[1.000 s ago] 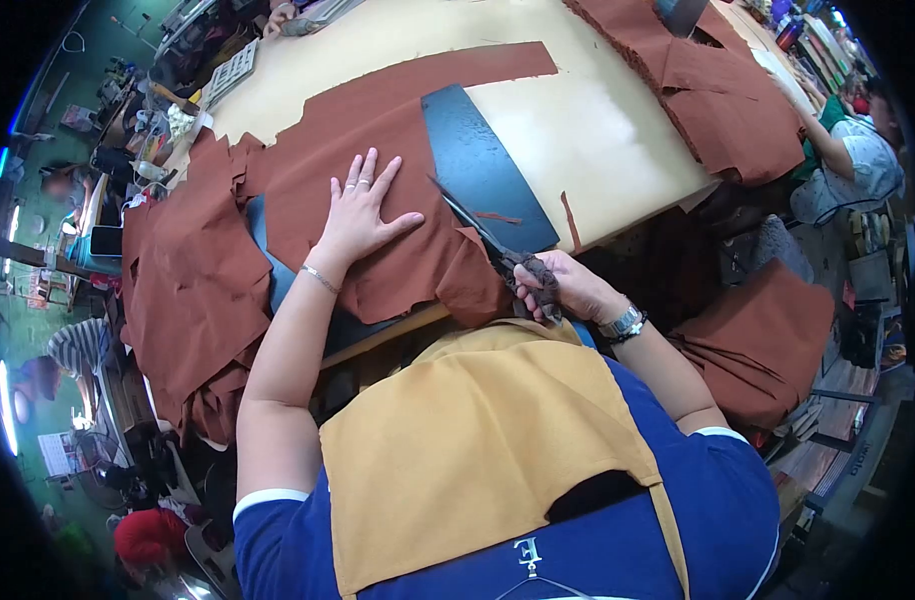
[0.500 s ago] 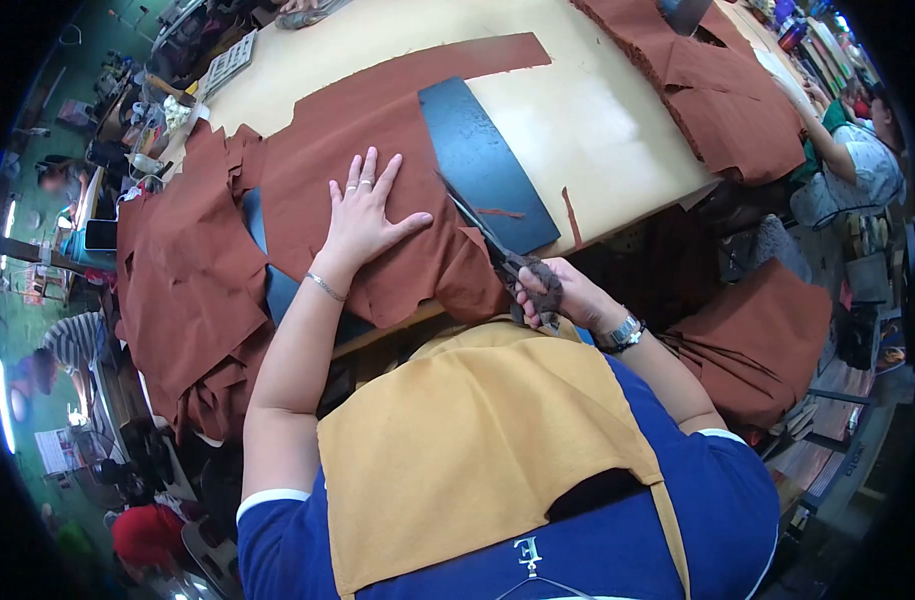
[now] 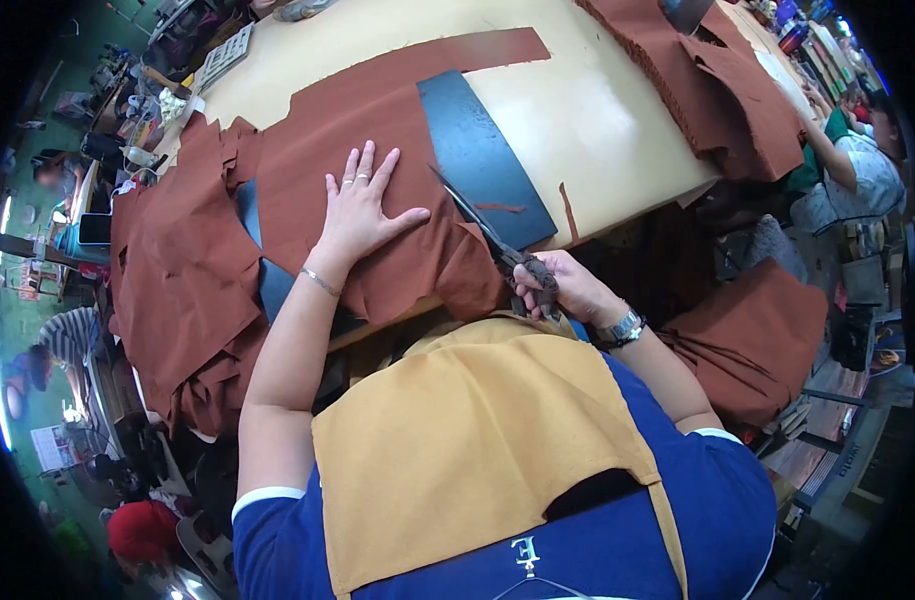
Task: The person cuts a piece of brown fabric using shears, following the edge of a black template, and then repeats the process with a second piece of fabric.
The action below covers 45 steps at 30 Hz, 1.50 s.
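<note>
My left hand (image 3: 363, 215) lies flat with spread fingers on a rust-brown cloth (image 3: 308, 150) that covers part of the table. My right hand (image 3: 568, 285) is wrapped round the dark, cloth-bound handles of large scissors (image 3: 481, 228) near the table's front edge. The scissors' blades point up and left, along the cloth's right edge and over a dark blue panel (image 3: 493, 155). A thin brown strip (image 3: 500, 208) lies on that panel, and another strip (image 3: 569, 212) lies on the table just right of it.
The pale table (image 3: 618, 130) carries more brown cloth (image 3: 708, 90) at the back right. Crumpled brown cloth (image 3: 183, 280) hangs at the left, and a brown bundle (image 3: 753, 335) sits low at the right. A co-worker (image 3: 858, 165) is at the far right; other people are at the left.
The scissors' blades look slightly further apart from the cloth's edge and their tip has shifted a little up and left. My left hand stays flat. The view has shifted slightly.
</note>
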Each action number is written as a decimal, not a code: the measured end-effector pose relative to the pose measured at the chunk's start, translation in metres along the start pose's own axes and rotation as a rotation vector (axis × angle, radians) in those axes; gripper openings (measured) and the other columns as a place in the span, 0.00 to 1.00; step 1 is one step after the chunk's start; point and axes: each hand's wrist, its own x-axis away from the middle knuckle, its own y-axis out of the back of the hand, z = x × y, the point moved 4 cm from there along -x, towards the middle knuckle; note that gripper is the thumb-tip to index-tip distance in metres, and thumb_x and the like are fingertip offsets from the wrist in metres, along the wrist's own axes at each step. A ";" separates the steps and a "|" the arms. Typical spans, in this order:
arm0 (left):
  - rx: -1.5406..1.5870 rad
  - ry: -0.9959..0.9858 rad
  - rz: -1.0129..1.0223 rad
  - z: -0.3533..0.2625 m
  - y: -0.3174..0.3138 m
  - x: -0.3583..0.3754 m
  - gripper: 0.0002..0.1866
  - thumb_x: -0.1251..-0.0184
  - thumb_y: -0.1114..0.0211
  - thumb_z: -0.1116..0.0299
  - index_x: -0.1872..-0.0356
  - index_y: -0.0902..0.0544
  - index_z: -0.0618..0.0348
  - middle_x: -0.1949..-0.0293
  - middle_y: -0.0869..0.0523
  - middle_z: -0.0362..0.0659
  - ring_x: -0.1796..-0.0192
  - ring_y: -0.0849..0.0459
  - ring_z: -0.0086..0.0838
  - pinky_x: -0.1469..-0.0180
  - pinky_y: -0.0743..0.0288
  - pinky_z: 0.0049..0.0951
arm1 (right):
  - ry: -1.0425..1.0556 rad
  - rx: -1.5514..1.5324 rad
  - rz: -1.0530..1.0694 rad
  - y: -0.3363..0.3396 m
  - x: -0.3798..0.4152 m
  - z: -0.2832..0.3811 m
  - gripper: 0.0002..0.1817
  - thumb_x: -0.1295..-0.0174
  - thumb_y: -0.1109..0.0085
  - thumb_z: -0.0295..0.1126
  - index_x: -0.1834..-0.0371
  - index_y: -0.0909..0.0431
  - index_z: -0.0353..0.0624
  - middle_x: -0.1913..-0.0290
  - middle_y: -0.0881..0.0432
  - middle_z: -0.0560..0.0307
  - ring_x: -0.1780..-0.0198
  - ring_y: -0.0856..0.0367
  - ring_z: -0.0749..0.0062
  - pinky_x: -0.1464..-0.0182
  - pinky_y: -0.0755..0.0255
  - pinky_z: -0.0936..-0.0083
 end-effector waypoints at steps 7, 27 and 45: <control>0.001 0.025 -0.006 -0.001 -0.001 0.002 0.53 0.50 0.43 0.24 0.26 0.41 0.44 0.24 0.49 0.53 0.22 0.54 0.50 0.30 0.59 0.69 | 0.022 0.033 -0.026 -0.004 0.011 0.000 0.15 0.34 0.40 0.44 0.70 0.23 0.43 0.77 0.22 0.66 0.76 0.23 0.84 0.72 0.28 0.86; -0.011 0.097 0.037 -0.029 0.000 0.021 0.50 0.47 0.39 0.32 0.25 0.45 0.40 0.23 0.52 0.51 0.22 0.56 0.48 0.30 0.59 0.68 | 0.017 -0.046 -0.051 -0.004 0.006 -0.002 0.17 0.34 0.40 0.46 0.69 0.24 0.43 0.77 0.22 0.64 0.77 0.23 0.81 0.72 0.27 0.83; 0.013 0.118 0.035 -0.016 -0.002 0.016 0.55 0.51 0.47 0.20 0.25 0.44 0.42 0.24 0.52 0.55 0.22 0.58 0.51 0.30 0.64 0.70 | 0.024 -0.091 -0.064 -0.002 0.010 -0.004 0.14 0.32 0.42 0.41 0.65 0.25 0.40 0.72 0.22 0.62 0.74 0.22 0.81 0.68 0.23 0.79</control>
